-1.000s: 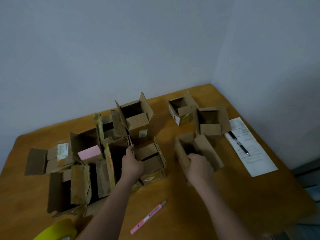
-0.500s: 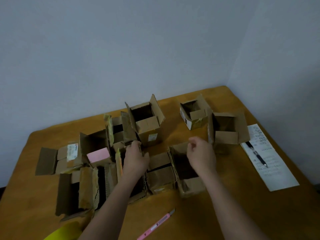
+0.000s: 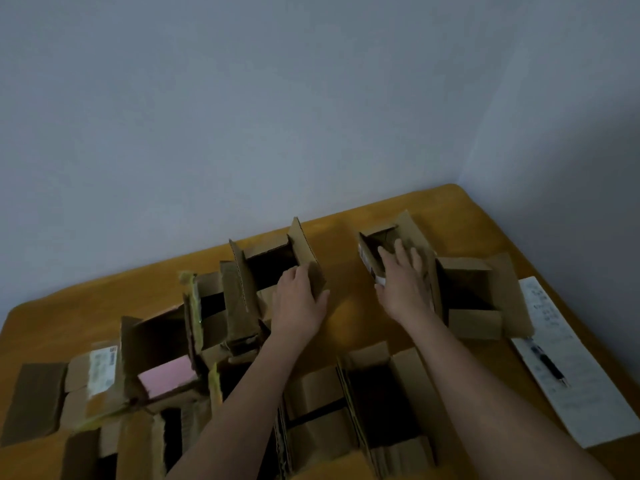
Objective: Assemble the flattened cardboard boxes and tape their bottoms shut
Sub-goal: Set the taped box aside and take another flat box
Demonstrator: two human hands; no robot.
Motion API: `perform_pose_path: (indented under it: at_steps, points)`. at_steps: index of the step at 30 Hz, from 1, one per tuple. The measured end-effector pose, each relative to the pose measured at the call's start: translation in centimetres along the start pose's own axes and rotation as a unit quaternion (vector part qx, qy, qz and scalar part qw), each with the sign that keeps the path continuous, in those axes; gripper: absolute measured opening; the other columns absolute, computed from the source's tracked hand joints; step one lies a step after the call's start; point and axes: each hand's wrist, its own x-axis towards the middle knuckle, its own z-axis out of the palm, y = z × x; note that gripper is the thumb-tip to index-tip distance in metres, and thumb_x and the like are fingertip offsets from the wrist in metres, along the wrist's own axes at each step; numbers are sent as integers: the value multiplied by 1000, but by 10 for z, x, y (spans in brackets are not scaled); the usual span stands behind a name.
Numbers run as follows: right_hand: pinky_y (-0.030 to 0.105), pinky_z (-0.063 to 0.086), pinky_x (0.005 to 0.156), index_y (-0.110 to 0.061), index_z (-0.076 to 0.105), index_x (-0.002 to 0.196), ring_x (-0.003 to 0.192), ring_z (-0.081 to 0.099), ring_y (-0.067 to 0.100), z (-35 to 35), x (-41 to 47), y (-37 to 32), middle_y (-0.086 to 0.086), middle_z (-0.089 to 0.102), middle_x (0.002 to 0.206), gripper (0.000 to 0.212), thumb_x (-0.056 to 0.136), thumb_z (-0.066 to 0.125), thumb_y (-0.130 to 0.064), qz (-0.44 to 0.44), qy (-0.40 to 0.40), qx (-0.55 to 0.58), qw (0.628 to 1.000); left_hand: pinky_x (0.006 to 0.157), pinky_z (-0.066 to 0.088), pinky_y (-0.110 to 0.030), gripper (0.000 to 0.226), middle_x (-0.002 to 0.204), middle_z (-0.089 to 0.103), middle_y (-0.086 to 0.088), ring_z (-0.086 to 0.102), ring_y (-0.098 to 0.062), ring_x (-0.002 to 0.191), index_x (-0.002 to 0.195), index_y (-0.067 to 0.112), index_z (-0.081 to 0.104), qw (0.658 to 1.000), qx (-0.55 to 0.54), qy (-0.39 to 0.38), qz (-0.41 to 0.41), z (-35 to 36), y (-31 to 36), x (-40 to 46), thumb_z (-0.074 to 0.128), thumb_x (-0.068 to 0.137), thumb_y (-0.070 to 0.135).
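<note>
Several open cardboard boxes stand on the orange-brown table (image 3: pixel 349 327). My left hand (image 3: pixel 299 303) grips the near right corner of a tall box (image 3: pixel 242 292) at mid-table, fingers curled over its rim. My right hand (image 3: pixel 403 282) lies on a small box (image 3: pixel 410 226) farther back. Its fingers reach over the small box's near rim and the thumb sits at the near left corner by a white label. Both forearms stretch out over two open boxes (image 3: pixel 405 375) close to me.
Another open box (image 3: pixel 474 320) sits just right of the small one. A pink-flapped box (image 3: pixel 168 377) and a labelled flattened box (image 3: pixel 83 382) lie at the left. A paper sheet (image 3: pixel 588 403) with a pen (image 3: pixel 549 367) lies along the right edge. Walls close off the back and right.
Both hands left the near boxes and reached farther back, the left to the tall box, the right to the small box. My view moved closer; the pink knife and yellow tape dropped out of sight.
</note>
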Motion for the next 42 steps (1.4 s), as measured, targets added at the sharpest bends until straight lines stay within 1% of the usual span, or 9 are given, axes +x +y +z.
perform_pose_path:
  at_steps: [3, 9, 14, 18, 23, 26, 29, 39, 42]
  points:
    - [45, 38, 107, -31, 16, 154, 148, -2, 31, 4, 16, -4, 1, -5, 163, 73, 96, 57, -12, 35, -21, 3, 999, 119, 20, -46, 69, 149, 38, -5, 30, -27, 141, 149, 19, 29, 999, 38, -33, -14, 2, -9, 15, 63, 92, 35]
    - [34, 39, 88, -22, 58, 129, 134, 21, 30, 28, 28, -1, 11, 25, 150, 35, 95, 57, -11, 67, -2, 35, 997, 115, 25, -46, 65, 131, 51, -2, 45, -25, 126, 145, 23, 40, 1000, 14, -15, 0, 1, -27, 26, 69, 87, 29]
    - [44, 44, 97, -41, 16, 152, 143, 7, 38, 29, 30, -1, 3, -21, 160, 83, 90, 67, -20, 55, -2, 36, 998, 111, 29, -45, 63, 129, 51, 1, 43, -27, 126, 143, 26, 44, 1000, -17, -16, 14, 1, -37, 24, 71, 86, 32]
    - [49, 39, 102, -39, 9, 153, 142, 10, 38, 21, 40, 2, 8, 0, 159, 92, 88, 68, -10, 78, -50, 16, 996, 110, 29, -42, 60, 128, 51, 1, 45, -26, 124, 142, 26, 46, 1000, -3, -5, 26, 4, -39, 23, 69, 88, 34]
    - [38, 40, 98, -4, 55, 119, 120, 39, 31, 26, 44, 15, 13, 38, 135, 25, 95, 48, -2, 81, 30, 87, 992, 109, 30, -42, 60, 128, 52, 1, 44, -27, 123, 141, 24, 48, 1000, -11, -2, 26, 8, -38, 22, 70, 86, 34]
    - [12, 38, 73, -10, 66, 100, 101, 51, 19, 28, 40, 16, 3, 49, 109, 11, 92, 59, -6, 41, 25, 140, 989, 109, 31, -42, 59, 127, 52, 1, 45, -26, 123, 140, 24, 48, 1000, -11, 4, 29, 9, -39, 21, 70, 86, 34]
    - [21, 41, 88, -12, 70, 91, 99, 50, 13, 32, 32, 2, -1, 47, 107, 7, 87, 67, -7, -30, 20, 150, 988, 109, 31, -43, 59, 126, 51, 2, 45, -25, 124, 140, 25, 48, 1000, -14, 11, 24, 9, -40, 18, 71, 86, 33]
    - [22, 45, 95, -14, 65, 120, 108, 55, 18, 46, 12, -29, 4, 50, 120, 28, 92, 61, -10, -77, 0, 220, 972, 113, 29, -45, 62, 134, 47, 2, 36, -27, 132, 146, 26, 41, 1000, 3, 10, 19, -2, -42, 5, 67, 89, 24]
    - [12, 43, 87, -18, 60, 127, 106, 51, 11, 27, 5, -18, 1, 49, 125, 35, 93, 60, -11, -78, 37, 200, 976, 120, 18, -45, 63, 135, 47, 0, 37, -23, 132, 147, 26, 38, 999, 22, 25, 41, -2, -40, 0, 66, 90, 21]
